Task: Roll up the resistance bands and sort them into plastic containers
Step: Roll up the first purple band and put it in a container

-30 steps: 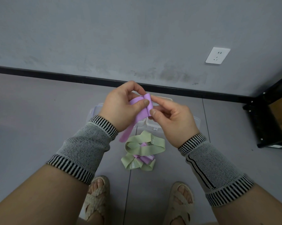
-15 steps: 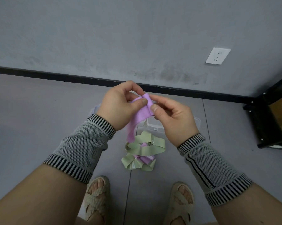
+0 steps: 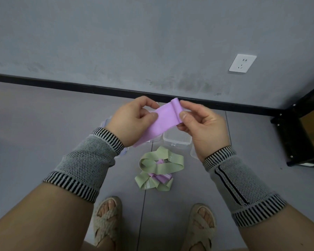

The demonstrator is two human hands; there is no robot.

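Both hands (image 3: 168,122) pinch the purple band (image 3: 163,122)

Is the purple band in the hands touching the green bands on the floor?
Apart. The head view shows the purple band held up by both hands, its loose end hanging clear above the green bands, with bare floor visible between them.

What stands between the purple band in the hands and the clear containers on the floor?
Nothing visible does. Both hands hold the purple band in the air directly above the clear containers; only open air separates them.
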